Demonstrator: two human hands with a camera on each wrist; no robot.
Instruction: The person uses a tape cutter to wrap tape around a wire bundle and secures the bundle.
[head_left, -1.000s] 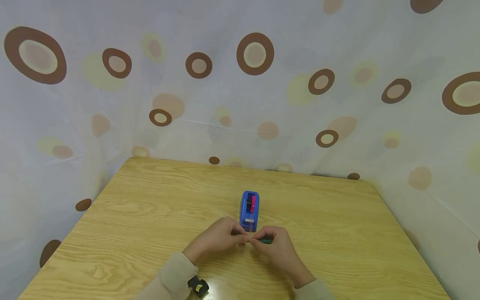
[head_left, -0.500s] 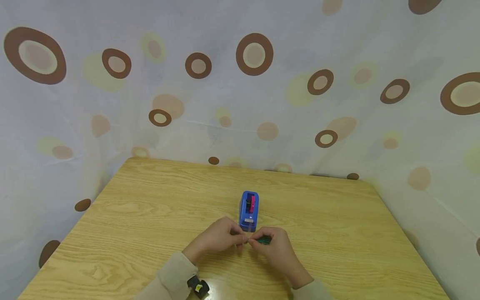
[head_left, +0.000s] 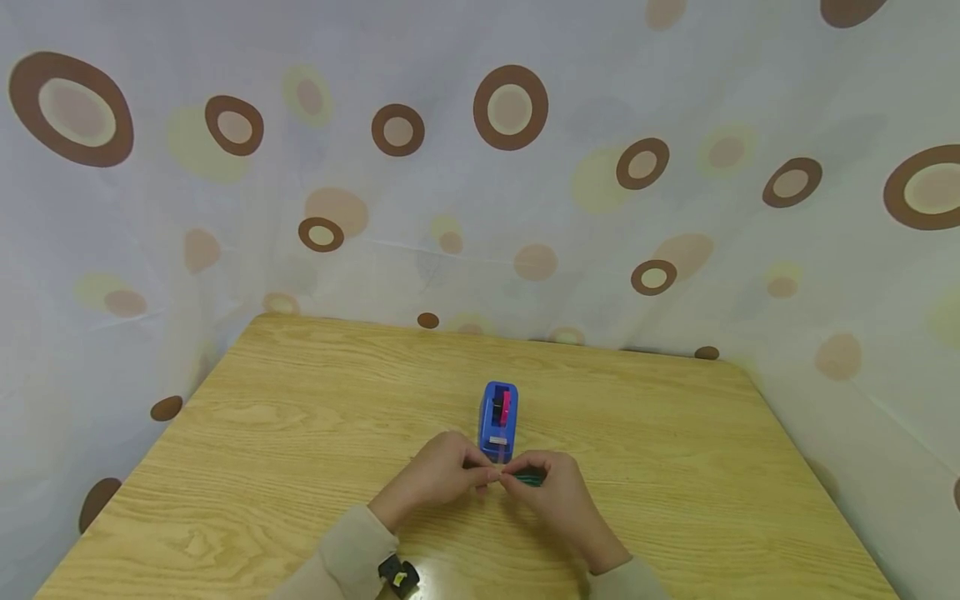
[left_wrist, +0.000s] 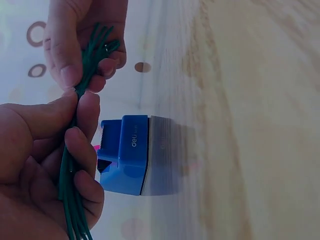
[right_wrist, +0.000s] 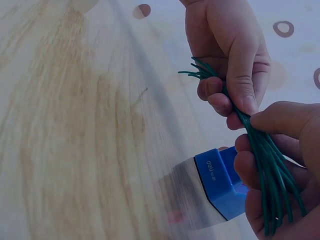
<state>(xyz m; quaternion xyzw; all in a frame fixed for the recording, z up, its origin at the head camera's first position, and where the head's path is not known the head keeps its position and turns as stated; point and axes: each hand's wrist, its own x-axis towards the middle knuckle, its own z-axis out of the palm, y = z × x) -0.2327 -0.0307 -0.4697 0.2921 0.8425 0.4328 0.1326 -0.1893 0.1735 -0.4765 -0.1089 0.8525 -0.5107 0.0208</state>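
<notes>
A bundle of thin green strands [right_wrist: 270,170] runs between the two hands, loose ends fanning out on both sides. My left hand [head_left: 442,473] pinches it between thumb and fingers. From the other side, my right hand [head_left: 551,492] pinches it too, the thumb tips almost meeting at the bundle's narrow middle. Just beyond the fingertips stands a blue tape dispenser [left_wrist: 122,175] with a pink tape roll core [head_left: 506,407]. A pale strip of tape [head_left: 501,454] shows at its near end, close to the fingertips. Curled fingers hide part of the bundle.
The wood-grain table [head_left: 315,417] lies under the hands. Behind and beside it hangs a pale curtain [head_left: 420,192] with brown circles. A black strap with a buckle [head_left: 399,577] is at the left wrist.
Both hands stay almost in place, with slight shifts of the fingertips. A little more of the green bundle shows beside the right fingers. The dispenser has not moved.
</notes>
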